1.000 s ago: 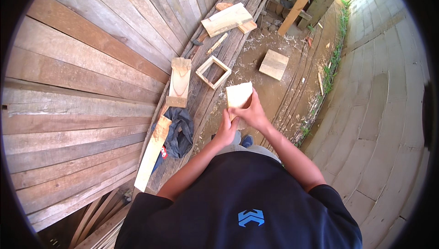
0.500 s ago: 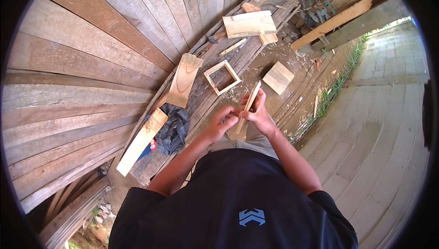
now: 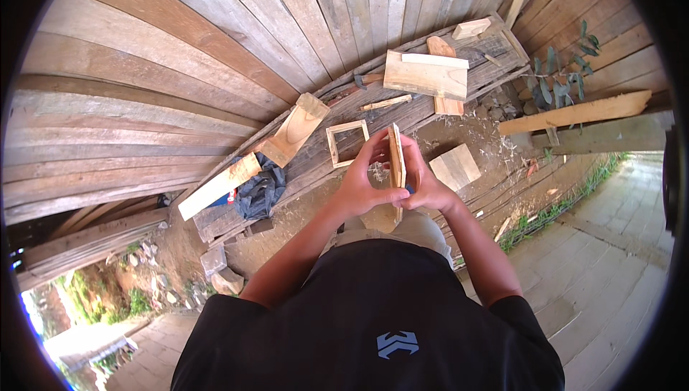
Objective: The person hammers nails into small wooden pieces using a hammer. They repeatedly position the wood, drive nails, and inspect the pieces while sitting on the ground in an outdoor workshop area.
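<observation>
Upright between my two hands is a thin wooden board (image 3: 396,157), turned nearly edge-on above my lap. My left hand (image 3: 364,184) grips it from the left, with the fingers behind and the thumb at its near edge. Round the other side, my right hand (image 3: 428,184) presses against it with bent fingers. Something small and blue (image 3: 410,189) shows by the right fingers; its kind is unclear. Just beyond my left hand, a square wooden frame (image 3: 333,148) rests at the edge of the rough bench (image 3: 316,175).
A square wood block (image 3: 456,168) sits on the ground at right. Along the bench are a wooden piece with raised ends (image 3: 298,130), a pale plank (image 3: 219,187), a black plastic bag (image 3: 260,188), a hammer (image 3: 367,80), a wood strip (image 3: 386,102) and a wide board (image 3: 425,81). A plank wall (image 3: 179,68) stands behind.
My left hand has moved up and now grips the board. The board has gone from slanted to upright. The whole view has turned, so the bench lies more across it.
</observation>
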{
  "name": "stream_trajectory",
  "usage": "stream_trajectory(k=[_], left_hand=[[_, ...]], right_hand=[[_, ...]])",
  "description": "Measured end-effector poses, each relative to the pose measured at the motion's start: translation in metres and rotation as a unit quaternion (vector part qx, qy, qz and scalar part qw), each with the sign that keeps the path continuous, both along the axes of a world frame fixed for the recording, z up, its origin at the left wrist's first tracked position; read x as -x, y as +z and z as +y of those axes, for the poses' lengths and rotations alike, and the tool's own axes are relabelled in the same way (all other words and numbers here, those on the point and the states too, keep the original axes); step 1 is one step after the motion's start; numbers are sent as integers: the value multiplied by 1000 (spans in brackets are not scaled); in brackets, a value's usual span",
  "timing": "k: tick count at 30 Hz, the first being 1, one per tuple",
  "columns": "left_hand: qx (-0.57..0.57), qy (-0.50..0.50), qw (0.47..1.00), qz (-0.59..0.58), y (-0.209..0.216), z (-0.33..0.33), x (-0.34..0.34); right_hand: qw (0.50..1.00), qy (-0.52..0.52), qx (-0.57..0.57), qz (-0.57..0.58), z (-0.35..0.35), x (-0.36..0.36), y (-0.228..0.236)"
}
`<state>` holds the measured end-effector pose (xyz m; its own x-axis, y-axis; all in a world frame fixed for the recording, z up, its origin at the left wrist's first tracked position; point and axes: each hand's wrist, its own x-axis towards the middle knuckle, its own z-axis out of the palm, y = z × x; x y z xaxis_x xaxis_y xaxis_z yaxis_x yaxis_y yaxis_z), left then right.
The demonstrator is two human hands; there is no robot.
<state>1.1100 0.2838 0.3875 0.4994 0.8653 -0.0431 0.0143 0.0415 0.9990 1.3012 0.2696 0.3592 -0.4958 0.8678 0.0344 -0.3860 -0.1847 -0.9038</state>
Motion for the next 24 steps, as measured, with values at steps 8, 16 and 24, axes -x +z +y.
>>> stream_trajectory(k=[8,16,24], left_hand=[[76,163,984,-15,11,-25,-48],[52,220,974,7,30,-51,-48],[36,245,967,-59,28,-73,-24]], right_hand=[[988,139,50,48,23,-45,13],[976,201,58,57,15,-38,24],[977,213,-18,-23,6,-15,46]])
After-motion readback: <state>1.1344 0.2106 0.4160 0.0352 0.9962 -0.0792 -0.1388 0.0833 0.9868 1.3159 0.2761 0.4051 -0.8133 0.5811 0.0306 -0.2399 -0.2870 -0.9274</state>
